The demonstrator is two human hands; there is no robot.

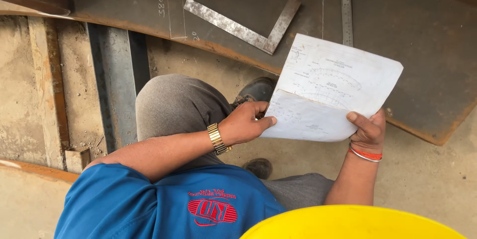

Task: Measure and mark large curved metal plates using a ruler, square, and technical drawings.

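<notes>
- Step, as I read it: checking the drawing against the marked plate, no tool in hand.
- Left hand [244, 122] pinches the drawing sheet [332, 89] at its lower left edge, thumb on top.
- Steel square [244, 27] lies flat on the steel plate [417, 45], corner lower right, untouched.
- Sheet is held above the plate edge, partly folded, long axis running lower left to upper right.
- Right hand [369, 130] grips the sheet's lower right edge.
- Next move likely needs one hand freed to take the square.
</notes>
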